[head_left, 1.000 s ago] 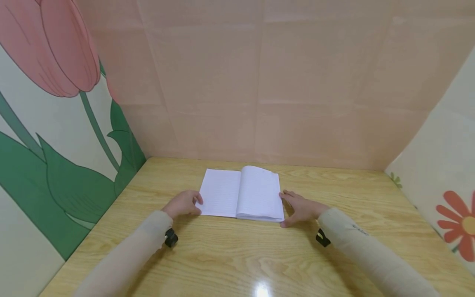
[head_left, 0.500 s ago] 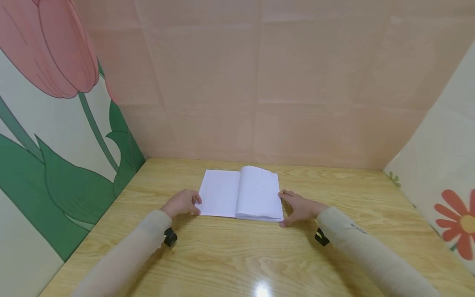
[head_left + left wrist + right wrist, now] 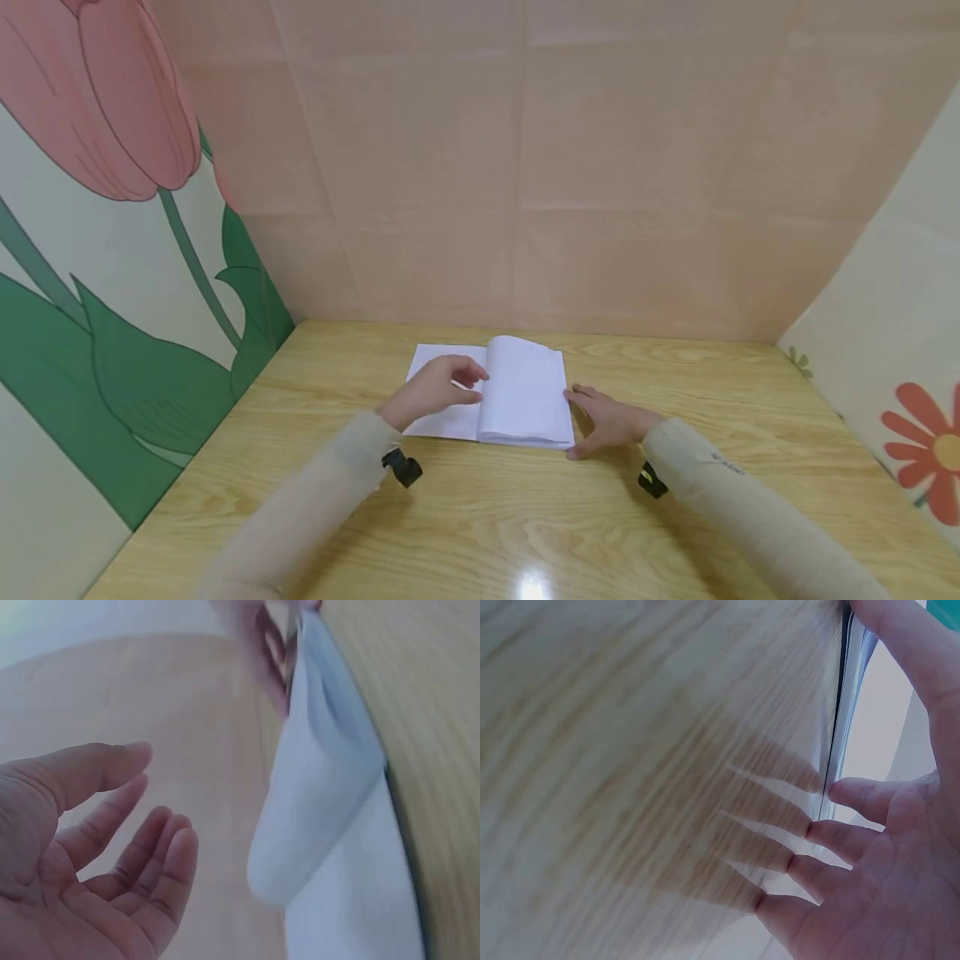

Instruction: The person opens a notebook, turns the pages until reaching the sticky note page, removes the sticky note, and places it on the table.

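Firstly, the fingers. Left hand (image 3: 435, 389): above the notebook's left page, fingertips near the central fold; fingers loosely bent, thumb standing apart, nothing held. Left wrist view, additionally: a clear gap between this hand and the paper, which the head view leaves uncertain. Right hand (image 3: 611, 419): at the notebook's right edge, thumb and fingers spread wide, gripping nothing. Right wrist view, additionally: index fingertip at that edge, the remaining fingers fanned over the table beside it.

Notebook (image 3: 525, 393): one, lying open on the table between the two sleeves; white, faintly ruled; left page flat, right-hand leaves bulging from the fold. The left wrist view gives the bulge as a rolled curve; the right wrist view, a thin dark layer along the edge.

Black wrist devices (image 3: 402, 467): two, nearer than the notebook, one under each cuff. Sleeves (image 3: 750, 492): pale, pair. Table (image 3: 465, 533): wood-grained, glossy, beneath the notebook. Head view only: pink tulip picture (image 3: 138, 100), left of the notebook; red flower picture (image 3: 918, 454), right of it; creased pinkish backdrop (image 3: 517, 167), beyond it.
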Demonstrator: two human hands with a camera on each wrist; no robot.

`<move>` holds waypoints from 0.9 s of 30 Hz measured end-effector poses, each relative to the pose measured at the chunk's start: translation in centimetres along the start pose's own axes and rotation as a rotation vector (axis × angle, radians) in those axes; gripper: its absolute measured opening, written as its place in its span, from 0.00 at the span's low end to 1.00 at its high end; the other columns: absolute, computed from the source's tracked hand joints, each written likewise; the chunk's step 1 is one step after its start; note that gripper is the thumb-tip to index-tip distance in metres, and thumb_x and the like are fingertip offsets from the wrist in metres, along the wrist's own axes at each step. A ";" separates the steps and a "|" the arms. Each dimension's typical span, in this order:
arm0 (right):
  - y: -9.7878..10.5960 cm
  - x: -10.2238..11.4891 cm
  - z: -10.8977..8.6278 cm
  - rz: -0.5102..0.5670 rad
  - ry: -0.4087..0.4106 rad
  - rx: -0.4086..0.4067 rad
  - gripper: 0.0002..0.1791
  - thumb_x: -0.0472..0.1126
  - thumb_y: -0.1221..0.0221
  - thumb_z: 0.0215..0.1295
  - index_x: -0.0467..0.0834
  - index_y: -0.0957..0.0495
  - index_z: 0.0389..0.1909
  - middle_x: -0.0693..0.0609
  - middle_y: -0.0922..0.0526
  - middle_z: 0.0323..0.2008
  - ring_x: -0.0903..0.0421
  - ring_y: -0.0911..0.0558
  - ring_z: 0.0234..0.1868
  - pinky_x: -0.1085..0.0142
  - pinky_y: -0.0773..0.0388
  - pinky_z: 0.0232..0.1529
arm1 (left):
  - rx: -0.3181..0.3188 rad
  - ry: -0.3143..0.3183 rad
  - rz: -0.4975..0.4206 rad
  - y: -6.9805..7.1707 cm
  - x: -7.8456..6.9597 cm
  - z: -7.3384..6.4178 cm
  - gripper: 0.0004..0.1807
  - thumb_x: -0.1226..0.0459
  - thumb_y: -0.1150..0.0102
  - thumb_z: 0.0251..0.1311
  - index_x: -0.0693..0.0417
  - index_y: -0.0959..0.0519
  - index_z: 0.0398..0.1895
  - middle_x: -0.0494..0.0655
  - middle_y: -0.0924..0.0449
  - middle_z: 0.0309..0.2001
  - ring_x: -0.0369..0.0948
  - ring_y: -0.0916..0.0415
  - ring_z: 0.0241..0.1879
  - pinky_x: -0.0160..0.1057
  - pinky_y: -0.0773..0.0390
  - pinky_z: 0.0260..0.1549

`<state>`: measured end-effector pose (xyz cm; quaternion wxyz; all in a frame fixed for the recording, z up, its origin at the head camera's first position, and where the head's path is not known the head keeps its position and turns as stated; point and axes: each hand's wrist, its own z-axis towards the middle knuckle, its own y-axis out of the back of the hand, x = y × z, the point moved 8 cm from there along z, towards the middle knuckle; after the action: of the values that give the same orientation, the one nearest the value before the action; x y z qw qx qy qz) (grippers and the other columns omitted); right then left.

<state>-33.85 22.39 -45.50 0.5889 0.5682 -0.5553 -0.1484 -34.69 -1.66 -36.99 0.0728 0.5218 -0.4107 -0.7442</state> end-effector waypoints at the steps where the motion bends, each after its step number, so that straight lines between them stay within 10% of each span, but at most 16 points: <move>1: 0.0 0.0 0.0 0.000 -0.001 -0.002 0.62 0.58 0.29 0.49 0.34 0.55 0.74 0.32 0.58 0.75 0.33 0.57 0.74 0.37 0.53 0.69 | 0.020 -0.009 -0.017 -0.8 -0.6 0.3 0.13 0.67 0.32 0.54 0.55 0.18 0.44 0.49 0.17 0.41 0.40 0.22 0.41 0.34 0.24 0.43; 13: 0.1 0.1 0.0 -0.011 0.019 -0.023 0.62 0.58 0.29 0.49 0.33 0.53 0.74 0.31 0.56 0.74 0.32 0.55 0.74 0.36 0.52 0.68 | 0.200 0.121 -0.100 -9.5 -0.8 3.1 0.08 0.67 0.32 0.55 0.56 0.15 0.38 0.40 0.18 0.31 0.33 0.26 0.32 0.30 0.25 0.34; 27: 0.1 0.0 0.0 -0.007 0.035 -0.034 0.61 0.57 0.29 0.49 0.33 0.53 0.74 0.30 0.56 0.74 0.30 0.55 0.73 0.35 0.53 0.68 | 0.201 0.152 0.094 -11.7 0.0 4.7 0.06 0.65 0.27 0.48 0.52 0.17 0.28 0.38 0.22 0.24 0.33 0.29 0.26 0.29 0.29 0.28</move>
<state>-33.84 22.41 -45.42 0.6075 0.5627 -0.5402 -0.1499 -34.90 8.46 -44.45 0.0859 0.5616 -0.5004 -0.6532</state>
